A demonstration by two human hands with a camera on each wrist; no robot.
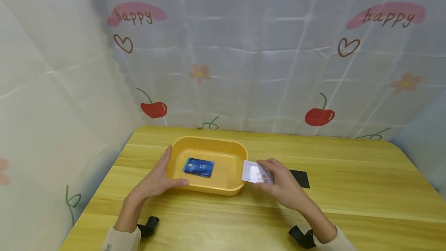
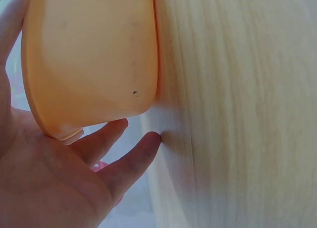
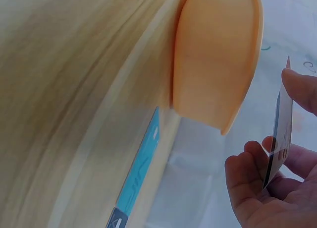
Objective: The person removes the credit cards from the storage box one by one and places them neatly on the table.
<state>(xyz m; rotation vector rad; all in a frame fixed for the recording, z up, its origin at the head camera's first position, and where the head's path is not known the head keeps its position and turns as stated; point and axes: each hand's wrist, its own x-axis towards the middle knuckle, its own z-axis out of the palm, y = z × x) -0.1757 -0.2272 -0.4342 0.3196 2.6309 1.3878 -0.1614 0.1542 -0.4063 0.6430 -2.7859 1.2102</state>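
Note:
A yellow plastic basin stands on the table, with a blue VIP card inside it and a lighter blue edge showing underneath. My left hand grips the basin's left end, thumb over the near rim and fingers against the outside wall. Just off the right rim, my right hand pinches a pale, shiny card between thumb and fingers, above the table. Beyond that hand lies a dark card. The right wrist view shows a turquoise card on the table, overlapping a dark blue one.
The wooden table ends at a white curtain with cherries and hearts printed on it. Another pale sheet hangs along the left side. Black wrist mounts are worn at both sleeves.

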